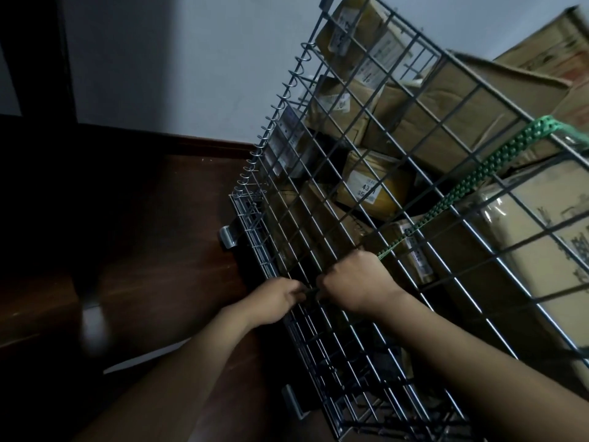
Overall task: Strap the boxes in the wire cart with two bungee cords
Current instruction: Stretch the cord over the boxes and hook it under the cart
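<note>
My right hand point(353, 282) clenches the green cord point(478, 177), which runs up and right from my fist across the cart point(255, 237) of boxes point(462, 122). My left hand point(280, 298), just beside it, curls round something dark; what, I cannot tell.

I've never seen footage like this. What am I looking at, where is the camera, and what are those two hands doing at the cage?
There is no machine here: a person works with bare hands. The single picture comes from a camera worn on their head, looking down. The metal cage is a wire cart standing on a dark wooden floor and filled with cardboard boxes. A green bungee cord runs down along the mesh into the right hand, which holds it in its grip. The left hand pinches a small dark piece between the two hands. It may be the cord's hook, but it is too dark to be sure.
</note>
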